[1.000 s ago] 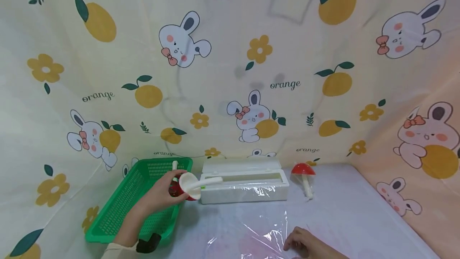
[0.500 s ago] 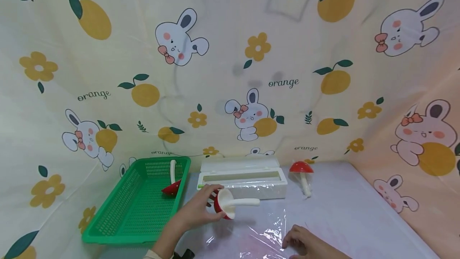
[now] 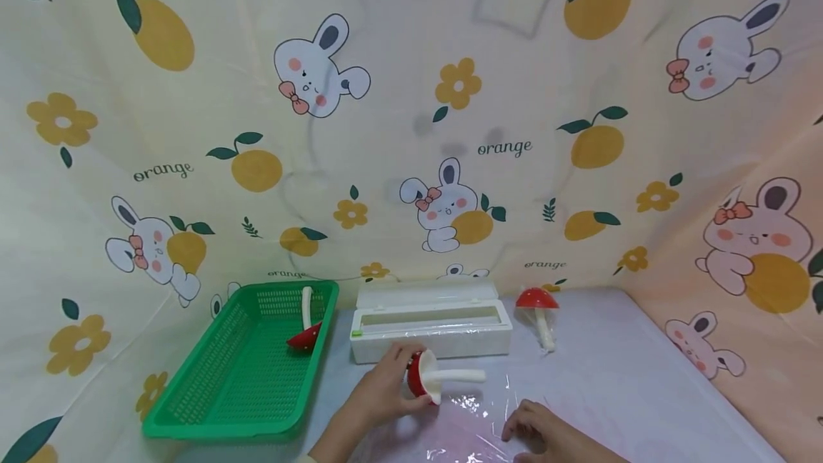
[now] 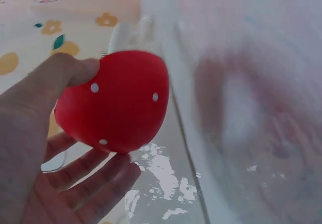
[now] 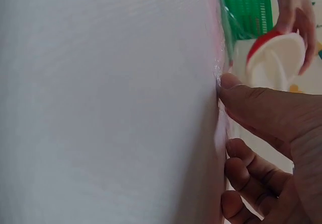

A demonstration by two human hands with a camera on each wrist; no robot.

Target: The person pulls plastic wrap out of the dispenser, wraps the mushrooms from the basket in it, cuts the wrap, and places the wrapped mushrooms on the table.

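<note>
Over the plastic film, my left hand (image 3: 388, 386) grips a red toy mushroom (image 3: 416, 375) by its white-dotted cap. Its white stem points right, sideways. In the left wrist view the thumb lies on one side of the cap (image 4: 121, 103) and the fingers spread along the other. My right hand (image 3: 545, 433) rests at the right edge of the clear plastic wrap (image 3: 472, 416) on the table, fingers loosely bent. In the right wrist view its thumb and fingertips touch the crinkled film edge (image 5: 219, 70). Behind the film stands a white wrap dispenser box (image 3: 431, 344), lid up.
At the left, a green plastic basket (image 3: 161, 416) holds another red-capped mushroom (image 3: 305, 337), stem leaning up against its far side. Right of the dispenser lies a mushroom in clear film (image 3: 537, 299). A patterned cloth (image 3: 386, 127) hangs behind the table (image 3: 643, 377).
My left hand has carried the mushroom rightward from the basket's edge, past the dispenser, to over the plastic wrap. The right hand has stayed at the film's edge.
</note>
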